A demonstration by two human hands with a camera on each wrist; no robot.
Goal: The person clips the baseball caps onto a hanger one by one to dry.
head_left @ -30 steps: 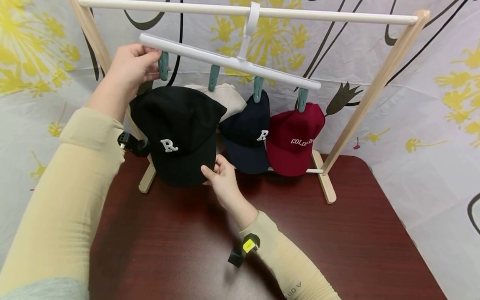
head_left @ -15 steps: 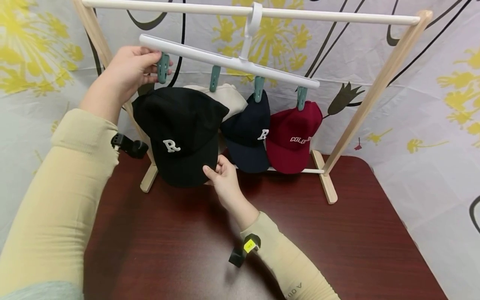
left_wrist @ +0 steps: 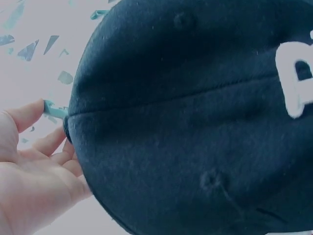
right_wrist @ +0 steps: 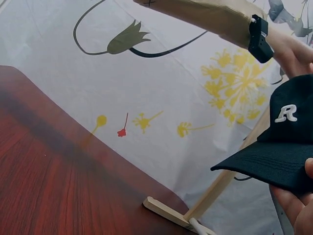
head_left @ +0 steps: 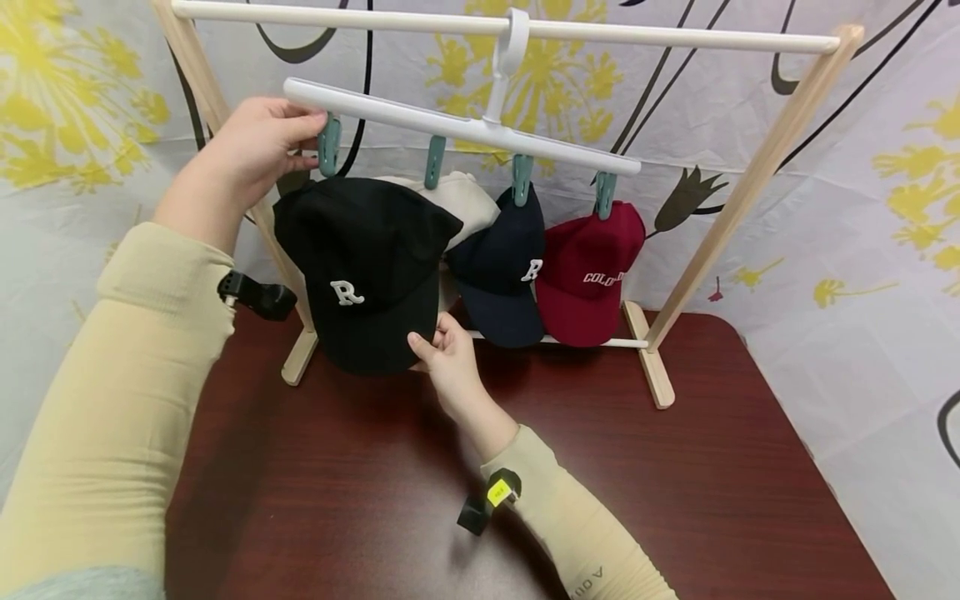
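In the head view, my left hand pinches a green clip at the left end of the white hanger. Below that clip is a black cap with a white R. My right hand holds its brim between thumb and fingers. In the left wrist view the clip meets the top of the cap; whether it bites the fabric I cannot tell. From further clips hang a pale cap, partly hidden, a navy cap and a red cap.
The hanger tilts down to the right from the white top rod of a wooden rack. The rack's right post and foot stand on a dark red table. A patterned cloth hangs behind.
The left end of the hanger has come down slightly, with my left hand and the clip. The black cap sits slightly further right in view, still held at the brim by my right hand.
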